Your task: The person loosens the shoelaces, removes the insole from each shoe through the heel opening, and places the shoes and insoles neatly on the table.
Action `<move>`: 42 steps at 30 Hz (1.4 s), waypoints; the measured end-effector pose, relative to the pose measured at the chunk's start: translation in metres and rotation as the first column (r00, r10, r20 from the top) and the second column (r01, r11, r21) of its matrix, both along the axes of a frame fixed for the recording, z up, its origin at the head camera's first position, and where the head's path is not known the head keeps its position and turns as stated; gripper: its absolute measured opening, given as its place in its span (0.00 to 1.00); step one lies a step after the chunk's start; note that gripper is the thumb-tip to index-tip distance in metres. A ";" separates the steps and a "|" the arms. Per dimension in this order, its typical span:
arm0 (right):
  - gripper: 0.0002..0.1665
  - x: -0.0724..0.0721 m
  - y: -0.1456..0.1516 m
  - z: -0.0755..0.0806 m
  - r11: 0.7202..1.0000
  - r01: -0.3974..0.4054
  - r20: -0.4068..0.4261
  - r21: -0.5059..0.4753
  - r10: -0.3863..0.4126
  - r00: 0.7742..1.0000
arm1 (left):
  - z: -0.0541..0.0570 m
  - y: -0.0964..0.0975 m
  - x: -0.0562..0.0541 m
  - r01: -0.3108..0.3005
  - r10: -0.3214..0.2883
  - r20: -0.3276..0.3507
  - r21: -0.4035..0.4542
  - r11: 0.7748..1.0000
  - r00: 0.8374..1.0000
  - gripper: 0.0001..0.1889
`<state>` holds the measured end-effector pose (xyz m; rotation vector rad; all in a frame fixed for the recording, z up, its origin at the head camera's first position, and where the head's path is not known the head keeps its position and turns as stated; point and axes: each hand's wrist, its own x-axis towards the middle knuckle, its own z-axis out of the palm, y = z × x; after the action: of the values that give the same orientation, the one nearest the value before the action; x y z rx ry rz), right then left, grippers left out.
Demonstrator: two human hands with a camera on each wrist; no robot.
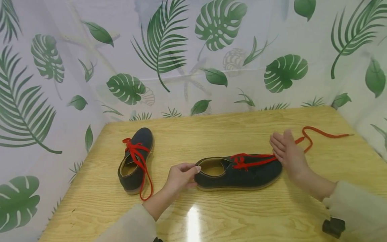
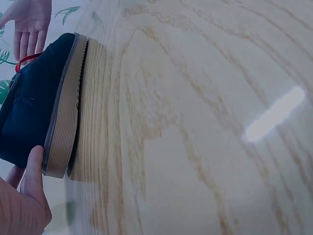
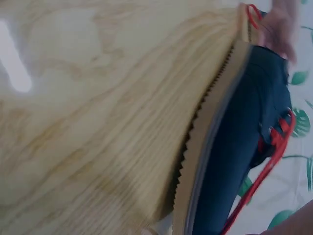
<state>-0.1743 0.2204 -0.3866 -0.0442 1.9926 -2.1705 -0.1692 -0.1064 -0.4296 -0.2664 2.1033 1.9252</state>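
Note:
A dark navy shoe [image 1: 239,173] lies sideways across the table with its toe to the right. My left hand [image 1: 180,176] pinches its heel; the thumb is on the rim of the opening and the fingers are behind. In the left wrist view, the thumb [image 2: 34,169] presses the heel just above the ribbed sole [image 2: 63,117]. At the toe is my right hand [image 1: 291,156], its fingers straight and the palm turned toward the shoe. Red laces [image 1: 254,161] run from the eyelets over the toe, pass behind that hand, and come out on the far side.
A second navy shoe [image 1: 133,178] stands at the left, toe pointing away, its red lace [image 1: 142,161] looped down to the table. The loose lace end [image 1: 329,134] trails toward the right edge of the wooden table [image 1: 229,215]. A leaf-print cloth [image 1: 181,67] hangs behind.

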 end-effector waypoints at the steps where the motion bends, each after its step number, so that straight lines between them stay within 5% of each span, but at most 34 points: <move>1: 0.46 0.001 -0.004 -0.002 0.995 -0.003 -0.045 0.097 0.007 0.999 | 0.000 0.000 0.000 -0.003 0.003 0.001 0.001 1.000 1.000 0.18; 3: 0.42 0.004 -0.012 -0.005 0.962 -0.005 -0.124 0.273 0.040 0.991 | -0.001 0.000 -0.001 -0.005 0.005 0.000 0.002 1.000 1.000 0.18; 5: 0.40 0.007 -0.017 -0.011 0.897 -0.001 -0.213 0.442 0.106 0.971 | -0.001 -0.001 -0.001 -0.003 0.003 0.000 0.006 1.000 1.000 0.18; 7: 0.45 0.010 -0.020 -0.018 0.805 0.014 -0.280 0.593 0.190 0.941 | -0.001 -0.001 -0.001 0.000 0.000 0.000 0.008 1.000 1.000 0.18; 10: 0.57 0.009 -0.023 -0.028 0.630 0.101 -0.360 0.770 0.298 0.884 | 0.000 -0.001 0.000 0.007 -0.007 -0.008 0.008 1.000 1.000 0.19; 15: 0.71 0.003 -0.028 -0.038 0.371 0.212 -0.369 0.904 0.427 0.825 | 0.000 -0.002 -0.001 0.011 -0.010 -0.009 0.004 1.000 1.000 0.19; 20: 0.75 -0.003 -0.031 -0.046 0.170 0.259 -0.310 0.951 0.537 0.785 | 0.000 -0.001 0.000 0.014 -0.014 -0.013 0.001 1.000 1.000 0.19; 22: 0.74 -0.005 -0.031 -0.049 0.134 0.292 -0.315 0.947 0.569 0.760 | 0.000 -0.001 0.000 0.016 -0.016 -0.016 0.003 1.000 1.000 0.20; 25: 0.72 -0.007 -0.029 -0.054 0.117 0.313 -0.319 0.943 0.597 0.736 | -0.001 -0.001 0.000 0.017 -0.017 -0.020 0.009 1.000 1.000 0.20; 34: 0.67 -0.007 -0.025 -0.059 0.144 0.236 -0.275 0.961 0.598 0.753 | 0.002 0.000 0.000 0.025 -0.025 -0.003 0.012 1.000 1.000 0.21; 42: 0.66 -0.008 -0.025 -0.062 0.150 0.232 -0.275 0.961 0.603 0.749 | 0.010 -0.004 -0.004 0.113 -0.112 0.011 -0.044 0.993 0.994 0.22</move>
<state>-0.1820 0.1958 -0.4489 -0.9046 3.0976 -0.1758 -0.1731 -0.1108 -0.4193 -0.1613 2.1101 1.8119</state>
